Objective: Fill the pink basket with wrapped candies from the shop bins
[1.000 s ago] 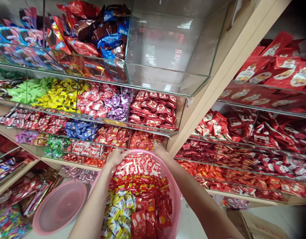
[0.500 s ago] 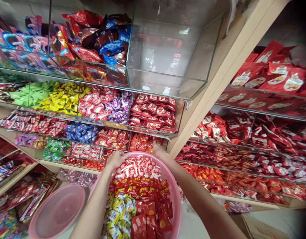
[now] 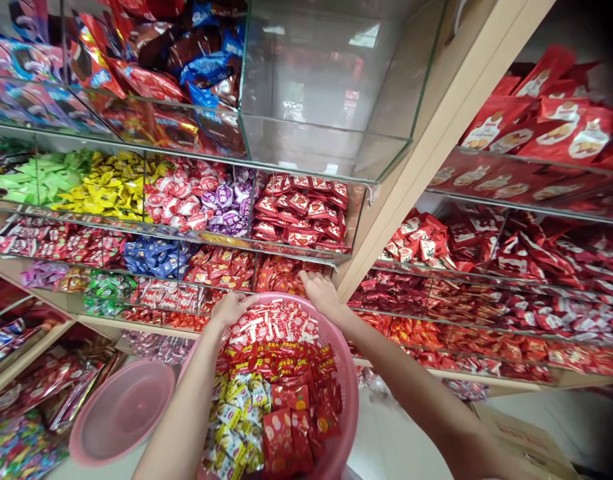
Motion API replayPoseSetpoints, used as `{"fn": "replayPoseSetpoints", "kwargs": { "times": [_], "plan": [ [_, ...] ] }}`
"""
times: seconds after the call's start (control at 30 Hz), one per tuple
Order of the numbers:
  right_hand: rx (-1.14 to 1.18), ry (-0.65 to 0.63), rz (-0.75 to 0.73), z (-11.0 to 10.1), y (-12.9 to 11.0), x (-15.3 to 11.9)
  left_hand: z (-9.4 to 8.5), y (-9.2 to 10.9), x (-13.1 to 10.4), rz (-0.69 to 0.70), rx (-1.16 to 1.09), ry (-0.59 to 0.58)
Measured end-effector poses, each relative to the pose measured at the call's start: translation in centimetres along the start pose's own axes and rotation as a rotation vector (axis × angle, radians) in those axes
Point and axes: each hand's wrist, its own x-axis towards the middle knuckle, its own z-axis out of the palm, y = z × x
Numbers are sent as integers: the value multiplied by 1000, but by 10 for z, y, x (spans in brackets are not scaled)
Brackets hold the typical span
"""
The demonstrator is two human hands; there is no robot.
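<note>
My left hand (image 3: 231, 308) is closed on the far rim of a round pink plastic basket (image 3: 350, 400), its thumb lying along the edge. Wrapped sweets fill this basket in groups: red-and-white pieces (image 3: 271, 323) at the far side, red packets with yellow print (image 3: 281, 357), yellow-and-white wrappers (image 3: 239, 417) and flat red packets (image 3: 281, 433) nearer me. Past the rim, my right hand (image 3: 320, 291) reaches to a shelf bin of red-orange packets (image 3: 279, 275). Its fingers look spread and bent over the packets, with nothing clearly held; the fingertips are partly hard to see.
Clear-fronted shelf bins hold red packets (image 3: 301, 210), purple sweets (image 3: 229, 200), yellow sweets (image 3: 114, 187) and blue sweets (image 3: 159, 257). A wooden upright (image 3: 411, 170) divides the shelves. Another pink basin (image 3: 124, 413) sits at lower left, and a cardboard box (image 3: 526, 440) at lower right.
My right hand has risen a little out of the bin, so more of it shows above the basket rim. My left hand keeps its hold. The view has shifted slightly.
</note>
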Motion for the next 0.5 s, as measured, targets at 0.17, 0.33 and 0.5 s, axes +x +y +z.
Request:
{"fn": "replayPoseSetpoints", "kwargs": {
  "times": [0.17,0.33,0.5],
  "plan": [
    [405,145,-127,-2,0,-41,3,0,2,30,-18,21],
    [1051,-94,-168,27,-11,-96,2,4,-1,13,-19,20],
    [1025,-172,-93,44,-27,-144,-1,7,-3,-5,0,14]
  ]
}}
